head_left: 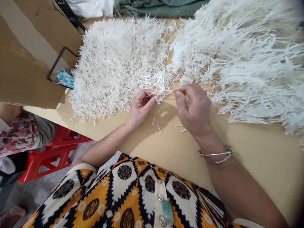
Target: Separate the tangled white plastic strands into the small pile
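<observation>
Between the fingertips of my left hand is a small white feathery sprig, pinched near the thumb. My right hand, closed in a pinch, grips the thin end of the same sprig from the right. Both hands are just above the table, close to the near edge of a wide heap of short white sprigs. Right of that heap spreads a pile of longer, branching white strands. A few loose bits lie on the tabletop below my hands.
A large cardboard box stands at the left, with a black wire frame and a blue-white packet beside it. Green cloth and white cloth lie behind. Red stools and a seated person are at left, by the table.
</observation>
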The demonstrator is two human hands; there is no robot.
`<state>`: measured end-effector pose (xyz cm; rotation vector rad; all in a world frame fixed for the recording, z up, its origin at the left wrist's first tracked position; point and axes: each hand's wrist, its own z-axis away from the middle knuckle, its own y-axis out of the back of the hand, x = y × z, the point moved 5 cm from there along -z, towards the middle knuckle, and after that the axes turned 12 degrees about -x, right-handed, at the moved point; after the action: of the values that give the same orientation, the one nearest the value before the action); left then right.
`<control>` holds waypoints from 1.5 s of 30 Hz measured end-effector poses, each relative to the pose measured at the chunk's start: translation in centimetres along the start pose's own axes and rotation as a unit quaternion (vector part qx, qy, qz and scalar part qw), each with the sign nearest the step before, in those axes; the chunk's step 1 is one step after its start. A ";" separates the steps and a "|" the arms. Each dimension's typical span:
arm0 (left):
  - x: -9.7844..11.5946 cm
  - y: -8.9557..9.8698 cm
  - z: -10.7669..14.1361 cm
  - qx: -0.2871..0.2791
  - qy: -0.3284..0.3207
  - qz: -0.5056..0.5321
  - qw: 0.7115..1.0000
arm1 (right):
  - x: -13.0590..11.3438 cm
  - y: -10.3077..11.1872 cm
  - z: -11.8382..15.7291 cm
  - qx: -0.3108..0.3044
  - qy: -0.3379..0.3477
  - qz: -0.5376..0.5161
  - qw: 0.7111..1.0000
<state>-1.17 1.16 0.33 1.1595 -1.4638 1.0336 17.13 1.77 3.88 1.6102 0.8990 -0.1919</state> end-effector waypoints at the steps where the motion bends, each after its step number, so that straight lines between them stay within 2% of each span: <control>1: 0.0 0.0 0.0 -0.002 0.009 0.011 1.000 | -0.8 -0.3 0.1 -0.010 0.014 0.002 1.000; 4: 0.0 -0.5 0.0 -0.033 0.025 0.038 0.998 | -2.6 -1.5 0.5 -0.031 0.050 0.048 0.997; 7: 0.2 -1.0 0.0 -0.059 0.011 0.047 0.997 | -2.7 -2.2 0.5 -0.037 0.053 0.090 0.994; 10: -0.1 -0.9 -0.1 -0.052 0.013 0.026 0.998 | -2.8 -2.2 0.5 -0.063 0.075 0.130 0.987; 12: -0.9 -0.5 -0.2 -0.023 0.035 0.015 0.999 | -3.9 -2.0 1.0 -0.075 0.140 0.165 0.973; 16: -2.0 0.8 -0.5 0.061 0.056 0.030 0.996 | -8.3 -1.4 3.4 -0.025 0.342 0.144 0.928; 18: -2.1 1.0 -0.7 0.069 0.047 0.036 0.996 | -9.2 -1.8 4.0 -0.035 0.375 0.116 0.919; 19: -2.0 1.0 -0.8 0.063 0.042 0.043 0.996 | -9.1 -2.0 3.9 -0.038 0.365 0.108 0.924; 21: -1.8 1.0 -0.8 0.052 0.026 0.066 0.996 | -7.4 -2.0 3.2 -0.009 0.293 0.096 0.951; 23: -1.6 1.0 -0.8 0.039 0.012 0.082 0.996 | -4.4 -1.4 2.2 0.062 0.186 0.080 0.977; 26: -1.3 0.9 -0.8 0.022 -0.002 0.077 0.997 | -0.3 -0.6 1.1 0.141 0.088 0.026 0.986; 28: -0.9 0.9 -0.8 0.010 -0.010 0.075 0.997 | 1.4 -0.6 0.7 0.158 0.060 0.004 0.986; 33: 1.6 1.5 -1.2 -0.003 -0.072 0.068 0.995 | 2.9 -2.1 0.4 0.123 0.010 -0.011 0.992; 39: 6.2 3.6 -1.9 0.032 -0.166 -0.055 0.984 | 4.1 -1.6 0.4 0.198 -0.019 -0.039 0.979; 42: 7.2 3.9 -2.4 0.049 -0.158 -0.041 0.985 | 4.5 -1.5 0.3 0.203 -0.039 -0.077 0.975; 45: 7.5 3.8 -3.5 0.051 -0.119 0.016 0.991 | 4.4 -1.5 0.3 0.209 -0.045 -0.109 0.971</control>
<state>-4.87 4.03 8.14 1.3734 -1.6353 1.0295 19.26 3.37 0.06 1.8660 1.0102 -0.6404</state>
